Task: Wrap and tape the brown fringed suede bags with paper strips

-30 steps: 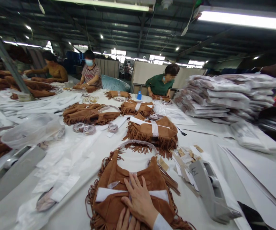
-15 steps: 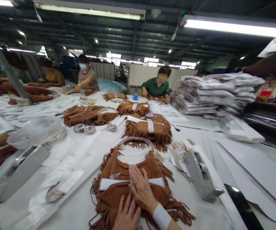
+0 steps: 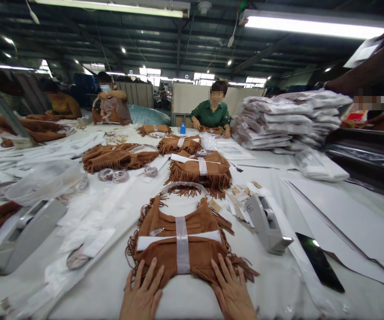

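A brown fringed handbag [image 3: 158,262] lies flat in front of me, its wrapped handle [image 3: 183,186] pointing away. A strip of white paper [image 3: 147,243] runs across it, with a band of clear tape [image 3: 182,249] crossing over the middle. My left hand [image 3: 142,289] rests with spread fingers on the bag's lower left corner. On the lower right corner lies my right hand [image 3: 232,289], its fingers also spread. Neither hand grips anything.
Tape dispensers stand left [image 3: 21,235] and right [image 3: 267,224]. A black phone [image 3: 320,261] lies right. Beyond are another taped bag [image 3: 200,171], a clear plastic bowl [image 3: 43,182] and stacked wrapped packages [image 3: 288,120]. Co-workers sit across the table, one in a green shirt [image 3: 211,114].
My hands have moved apart, from the bag's middle and lower edge to its two lower corners. The tape band is now uncovered. Across the table, a co-worker in stripes has lifted a brown bag.
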{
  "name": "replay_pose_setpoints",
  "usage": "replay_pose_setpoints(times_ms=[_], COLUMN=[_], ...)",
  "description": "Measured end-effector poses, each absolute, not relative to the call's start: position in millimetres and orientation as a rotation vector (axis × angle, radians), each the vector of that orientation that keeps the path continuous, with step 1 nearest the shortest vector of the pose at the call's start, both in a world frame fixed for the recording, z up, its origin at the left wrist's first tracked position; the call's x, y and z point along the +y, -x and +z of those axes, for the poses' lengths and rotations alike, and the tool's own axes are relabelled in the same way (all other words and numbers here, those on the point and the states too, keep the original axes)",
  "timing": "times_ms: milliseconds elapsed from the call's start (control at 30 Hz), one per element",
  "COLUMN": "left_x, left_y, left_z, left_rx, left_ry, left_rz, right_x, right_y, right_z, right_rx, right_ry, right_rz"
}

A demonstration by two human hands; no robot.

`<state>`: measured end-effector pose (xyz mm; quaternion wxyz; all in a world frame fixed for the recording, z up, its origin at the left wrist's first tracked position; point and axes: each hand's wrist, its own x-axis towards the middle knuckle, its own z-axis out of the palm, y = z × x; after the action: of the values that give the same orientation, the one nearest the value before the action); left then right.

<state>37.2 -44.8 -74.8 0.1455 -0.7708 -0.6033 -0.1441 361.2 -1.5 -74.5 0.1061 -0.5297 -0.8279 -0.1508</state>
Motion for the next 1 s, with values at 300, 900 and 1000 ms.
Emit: replay_pose_setpoints(times_ms=[300, 900, 1000], left_x=[-50.3, -65.1, -57.7], left_y=[-3.2, 17.9, 23.1], left_z=[-93.1, -97.8, -89.4], left_rx=[-1.665, -2.194, -2.761], left_ry=[2.273, 2.165, 1.642], left_rz=[-0.348, -1.245, -1.766], right_x=[-16.0, -39.6, -56.9], right_y=[-383.1, -412.5, -397.6], right_z=[-63.3, -35.0, -16.7], right_rx=[-2.523, -1.656, -1.144], right_ry=[1.654, 1.796, 1.878], right_rz=[-0.257, 0.426, 0.869])
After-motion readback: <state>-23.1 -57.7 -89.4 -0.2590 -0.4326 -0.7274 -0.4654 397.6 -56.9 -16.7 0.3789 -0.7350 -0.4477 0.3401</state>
